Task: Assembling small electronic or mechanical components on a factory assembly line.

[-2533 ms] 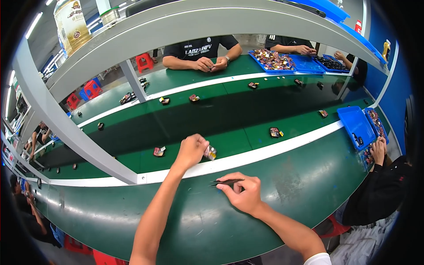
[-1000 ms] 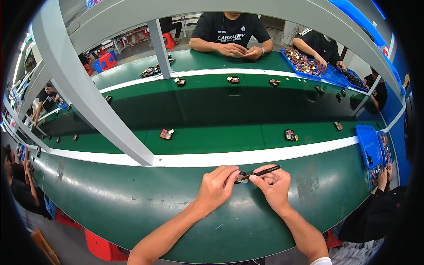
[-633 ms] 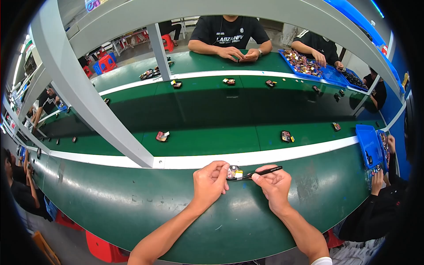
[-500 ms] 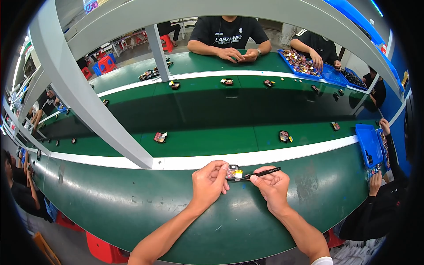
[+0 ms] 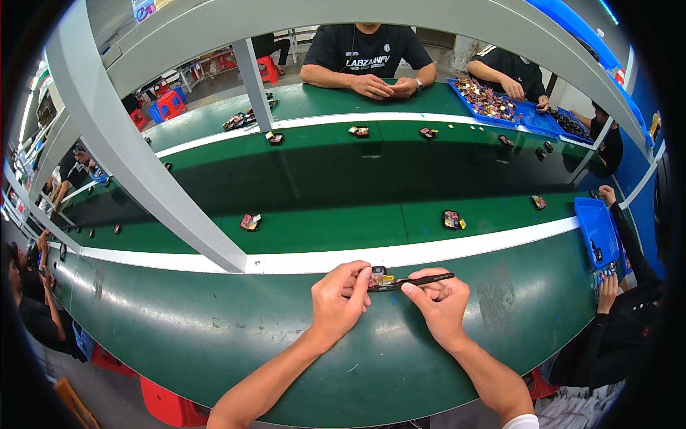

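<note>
Just in front of the white rail, my left hand (image 5: 337,300) pinches a small black plastic casing (image 5: 379,271) by its left side. Reddish parts and a small yellow piece (image 5: 387,279) show inside it; my fingers hide part of the casing. My right hand (image 5: 444,304) is closed around black tweezers (image 5: 433,278), held nearly level. The tweezers' tips reach the near edge of the casing, by the yellow piece; whether they grip it is too small to tell.
Similar casings (image 5: 451,219) lie spaced along the green belt (image 5: 336,229) beyond the white rail (image 5: 321,262). A grey slanting post (image 5: 143,150) rises at left. Co-workers sit across and at both sides. Blue trays stand at right (image 5: 597,229) and far right, one heaped with small colourful parts (image 5: 486,99).
The casings on the belts have shifted slightly left. The yellow piece in the held casing looks lower and less bright, with the tweezers close against it. My hands have barely moved.
</note>
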Demonstrator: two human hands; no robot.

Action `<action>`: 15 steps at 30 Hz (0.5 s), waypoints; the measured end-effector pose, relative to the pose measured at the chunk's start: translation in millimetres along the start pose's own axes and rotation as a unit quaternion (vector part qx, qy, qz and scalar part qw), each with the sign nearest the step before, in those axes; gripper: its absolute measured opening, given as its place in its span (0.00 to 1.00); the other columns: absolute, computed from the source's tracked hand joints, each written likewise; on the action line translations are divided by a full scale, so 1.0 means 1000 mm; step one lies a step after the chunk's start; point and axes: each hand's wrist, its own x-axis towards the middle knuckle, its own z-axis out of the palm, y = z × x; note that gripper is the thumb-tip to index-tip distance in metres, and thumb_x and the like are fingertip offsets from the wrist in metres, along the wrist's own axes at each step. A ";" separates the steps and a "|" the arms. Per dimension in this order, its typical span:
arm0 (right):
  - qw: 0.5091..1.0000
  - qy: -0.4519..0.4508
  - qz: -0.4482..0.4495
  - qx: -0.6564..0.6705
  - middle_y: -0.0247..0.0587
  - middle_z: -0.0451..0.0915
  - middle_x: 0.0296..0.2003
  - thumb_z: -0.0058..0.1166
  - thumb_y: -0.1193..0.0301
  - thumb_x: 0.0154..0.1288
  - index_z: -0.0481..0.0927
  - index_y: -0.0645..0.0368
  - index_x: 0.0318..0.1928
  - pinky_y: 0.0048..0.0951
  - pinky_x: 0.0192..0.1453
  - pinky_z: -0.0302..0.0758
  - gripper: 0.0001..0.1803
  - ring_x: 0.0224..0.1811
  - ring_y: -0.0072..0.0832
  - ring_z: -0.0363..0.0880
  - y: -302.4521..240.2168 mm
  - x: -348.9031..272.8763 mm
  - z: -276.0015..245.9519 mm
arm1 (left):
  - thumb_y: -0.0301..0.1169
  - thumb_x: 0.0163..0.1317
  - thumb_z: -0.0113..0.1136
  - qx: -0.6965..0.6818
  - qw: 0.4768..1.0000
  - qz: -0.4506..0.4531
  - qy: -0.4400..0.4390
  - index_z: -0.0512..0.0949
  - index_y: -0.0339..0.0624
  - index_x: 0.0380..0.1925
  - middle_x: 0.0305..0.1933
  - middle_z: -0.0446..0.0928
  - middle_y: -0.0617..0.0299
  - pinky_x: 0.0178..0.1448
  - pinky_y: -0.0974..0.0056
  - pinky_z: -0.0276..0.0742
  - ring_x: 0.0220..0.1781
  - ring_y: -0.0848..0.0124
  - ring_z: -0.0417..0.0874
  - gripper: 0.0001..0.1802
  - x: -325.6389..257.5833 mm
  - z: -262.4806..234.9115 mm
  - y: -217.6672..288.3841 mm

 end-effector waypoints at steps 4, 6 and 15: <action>0.997 0.003 -0.057 -0.056 0.24 0.77 0.21 0.70 0.82 0.60 0.85 0.66 0.40 0.15 0.21 0.53 0.09 0.17 0.05 0.61 0.000 -0.001 0.001 | 0.20 0.70 0.61 0.036 0.998 0.046 0.013 0.81 0.27 0.45 0.30 0.83 0.56 0.21 0.72 0.77 0.23 0.75 0.83 0.07 -0.001 0.002 -0.002; 0.984 -0.019 -0.100 -0.148 0.23 0.75 0.19 0.70 0.82 0.60 0.84 0.67 0.40 0.14 0.22 0.55 0.09 0.17 0.05 0.63 0.006 -0.002 -0.003 | 0.20 0.70 0.61 0.044 0.997 0.057 0.014 0.81 0.28 0.45 0.31 0.83 0.56 0.22 0.72 0.77 0.23 0.75 0.83 0.07 -0.001 0.002 -0.005; 0.999 0.009 0.000 0.031 0.31 0.81 0.23 0.69 0.81 0.61 0.82 0.66 0.42 0.15 0.19 0.54 0.10 0.16 0.07 0.64 0.010 0.003 0.001 | 0.18 0.68 0.62 0.094 0.988 0.125 0.008 0.82 0.29 0.44 0.36 0.84 0.55 0.22 0.71 0.79 0.24 0.74 0.85 0.07 0.001 0.004 -0.007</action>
